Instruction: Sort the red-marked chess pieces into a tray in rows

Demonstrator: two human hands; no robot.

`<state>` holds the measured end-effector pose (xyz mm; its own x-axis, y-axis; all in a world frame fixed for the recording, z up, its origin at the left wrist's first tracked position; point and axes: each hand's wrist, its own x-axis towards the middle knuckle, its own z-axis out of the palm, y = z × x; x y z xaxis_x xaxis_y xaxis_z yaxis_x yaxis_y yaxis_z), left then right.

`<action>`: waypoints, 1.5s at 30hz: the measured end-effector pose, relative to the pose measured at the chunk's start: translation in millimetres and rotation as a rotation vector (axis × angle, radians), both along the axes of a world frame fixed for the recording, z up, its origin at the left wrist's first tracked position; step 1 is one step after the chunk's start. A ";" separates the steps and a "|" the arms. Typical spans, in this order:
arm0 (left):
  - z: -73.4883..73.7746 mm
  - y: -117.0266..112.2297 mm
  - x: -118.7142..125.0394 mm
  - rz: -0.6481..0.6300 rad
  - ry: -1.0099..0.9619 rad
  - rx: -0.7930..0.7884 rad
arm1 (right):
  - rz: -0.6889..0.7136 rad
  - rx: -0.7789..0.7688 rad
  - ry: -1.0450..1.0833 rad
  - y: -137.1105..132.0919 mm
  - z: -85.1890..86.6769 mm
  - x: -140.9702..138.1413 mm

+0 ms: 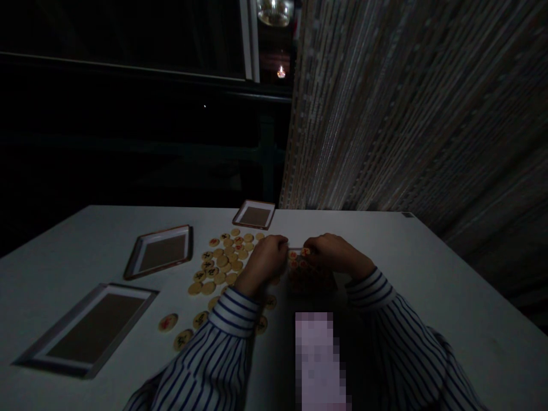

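A small box (294, 249) stands in front of me with red-marked xiangqi pieces (293, 264) laid in it. My right hand (338, 252) is at the box's far right side, thumb and fingers pinched on a round, pale xiangqi piece (305, 251) with a red character. At the box's left edge is my left hand (266, 260), fingers curled inward; whatever they grip is hidden. Many loose xiangqi pieces (222, 261) are spread over the table left of the box, some face down, some showing black or red characters. My left forearm covers part of them.
Three shallow trays or lids, a large one (88, 334), a middle one (160, 251) and a small one (256, 215), lie on the white table (445, 302). A lit, blurred-out phone screen (319, 359) is near me. Behind the table hangs a string curtain (363, 114).
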<state>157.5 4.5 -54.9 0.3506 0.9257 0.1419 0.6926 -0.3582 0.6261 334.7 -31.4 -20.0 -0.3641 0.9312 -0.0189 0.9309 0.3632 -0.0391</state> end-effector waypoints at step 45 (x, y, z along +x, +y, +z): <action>-4.5 -5.4 4.2 -0.048 0.117 -0.001 | -0.041 0.029 -0.242 5.5 -19.8 -10.7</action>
<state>161.7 -1.0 -59.5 0.4084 0.9077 0.0967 0.7430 -0.3921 0.5424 324.0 -25.9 -39.8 -0.3144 0.9464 -0.0742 0.9257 0.3230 0.1969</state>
